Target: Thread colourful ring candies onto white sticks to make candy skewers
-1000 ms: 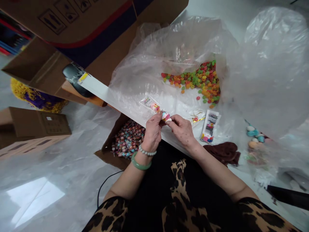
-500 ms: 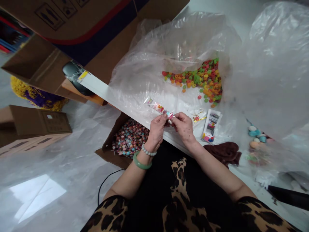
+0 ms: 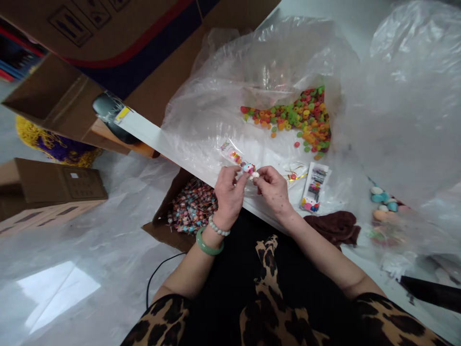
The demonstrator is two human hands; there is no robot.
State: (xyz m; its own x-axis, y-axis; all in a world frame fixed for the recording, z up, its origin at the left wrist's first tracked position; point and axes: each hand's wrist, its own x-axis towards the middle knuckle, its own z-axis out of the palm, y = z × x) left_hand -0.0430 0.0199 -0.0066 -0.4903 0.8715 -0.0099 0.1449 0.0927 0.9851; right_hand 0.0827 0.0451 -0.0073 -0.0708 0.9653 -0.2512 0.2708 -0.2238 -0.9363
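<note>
A narrow clear candy packet (image 3: 235, 156), printed at its ends and with colourful pieces inside, slants up and left from my fingers. My left hand (image 3: 230, 190) pinches its lower part, wearing a pale bead bracelet and a green bangle at the wrist. Close beside it, my right hand (image 3: 274, 191) has thumb and fingers closed on the packet's white lower end. My fingertips partly cover that end. To the right of my right hand, a second printed packet (image 3: 314, 187) lies on the table, near a gold twist tie (image 3: 297, 178).
Ring-shaped gummy candies (image 3: 306, 115) lie on a big clear plastic bag (image 3: 201, 110). Below the table's left edge stands a carton of wrapped candies (image 3: 192, 206). A brown cloth (image 3: 333, 228) lies at right. A large cardboard box (image 3: 144, 29) stands at the upper left.
My left hand has shifted slightly left and its fingers have spread back along the packet. More of the packet's blue and pink printed end shows. My right hand has barely moved.
</note>
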